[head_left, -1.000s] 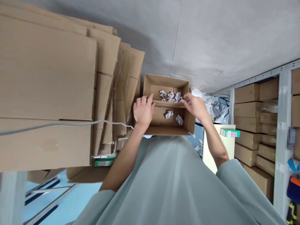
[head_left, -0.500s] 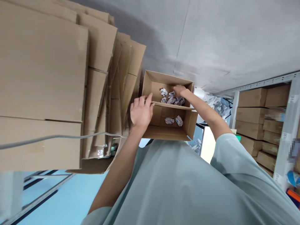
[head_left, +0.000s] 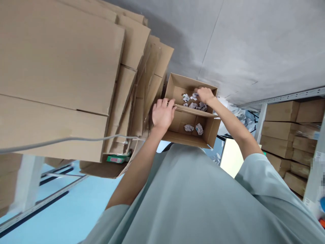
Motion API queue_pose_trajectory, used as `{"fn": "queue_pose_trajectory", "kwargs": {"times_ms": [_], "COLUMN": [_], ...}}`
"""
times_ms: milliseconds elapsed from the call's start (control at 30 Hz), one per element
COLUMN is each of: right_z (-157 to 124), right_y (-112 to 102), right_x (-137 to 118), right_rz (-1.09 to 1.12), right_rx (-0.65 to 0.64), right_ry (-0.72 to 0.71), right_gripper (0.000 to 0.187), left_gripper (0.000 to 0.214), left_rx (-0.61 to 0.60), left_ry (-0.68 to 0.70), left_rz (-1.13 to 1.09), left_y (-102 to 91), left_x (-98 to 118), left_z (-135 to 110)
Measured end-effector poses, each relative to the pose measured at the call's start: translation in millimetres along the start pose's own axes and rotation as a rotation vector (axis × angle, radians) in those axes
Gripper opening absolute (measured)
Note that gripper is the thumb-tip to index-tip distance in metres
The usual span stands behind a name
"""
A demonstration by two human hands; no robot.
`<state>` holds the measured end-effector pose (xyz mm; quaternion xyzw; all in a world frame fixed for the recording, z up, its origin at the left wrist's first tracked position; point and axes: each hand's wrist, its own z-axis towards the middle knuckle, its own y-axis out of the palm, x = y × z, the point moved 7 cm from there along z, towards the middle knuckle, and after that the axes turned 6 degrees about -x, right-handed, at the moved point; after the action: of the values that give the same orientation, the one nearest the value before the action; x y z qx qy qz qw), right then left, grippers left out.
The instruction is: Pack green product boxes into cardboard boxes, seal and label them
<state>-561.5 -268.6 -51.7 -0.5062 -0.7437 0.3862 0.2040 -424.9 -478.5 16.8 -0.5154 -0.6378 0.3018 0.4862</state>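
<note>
Two open cardboard compartments lie side by side, seemingly parts of one cardboard box [head_left: 213,131]; whether they are joined I cannot tell. At their left end, my left hand [head_left: 162,115] has its fingers bent over the rim where the two meet. My right hand [head_left: 206,95] reaches into the far compartment, fingertips closed on a crumpled paper ball [head_left: 194,96]. Several more crumpled paper balls [head_left: 186,97] lie around it on the bottom. The near compartment holds two others, a flatter wad [head_left: 188,128] and a rounder wad [head_left: 199,129].
Large flattened cartons [head_left: 63,61] stand stacked at the left, with a grey cable [head_left: 76,139] crossing in front. White crumpled wrapping [head_left: 237,112] lies right of the boxes. Closed cartons [head_left: 279,130] fill a metal shelf at the right. A grey wall [head_left: 254,40] rises behind.
The view has shifted, so everything sits further right. My right hand has pulled slightly up and right, with a paper ball now at its fingertips. My left hand's fingers have drawn closer together on the rim.
</note>
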Motion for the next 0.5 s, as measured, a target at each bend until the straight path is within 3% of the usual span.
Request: {"fn": "queue_pose_trajectory", "kwargs": {"times_ms": [100,200,333,400,500], "right_z": [-60,-142,-230,-248,-244], "right_y": [-35,-45,-20,1,29], "right_x": [13,8,-26,-46,-65], "right_rz": [0.198,0.410,0.703,0.811,0.892], "right_rx": [0.291,0.483,0.547,0.500,0.407], "right_ry": [0.041,0.080,0.168,0.176,0.185], "right_gripper": [0.045,0.054,0.052,0.047,0.038], "left_gripper": [0.051,0.051,0.050,0.050,0.049], "left_rx": [0.006,0.005,0.008,0.012,0.025], "left_ry": [0.010,0.024,0.025,0.024,0.027], "left_rz": [-0.009,-0.015,-0.009,0.004,0.027], "left_y": [-0.1,1.0,2.4,2.6,2.8], "left_x": [-1,-1,-2,-2,-1], "left_z": [0,0,0,0,0]}}
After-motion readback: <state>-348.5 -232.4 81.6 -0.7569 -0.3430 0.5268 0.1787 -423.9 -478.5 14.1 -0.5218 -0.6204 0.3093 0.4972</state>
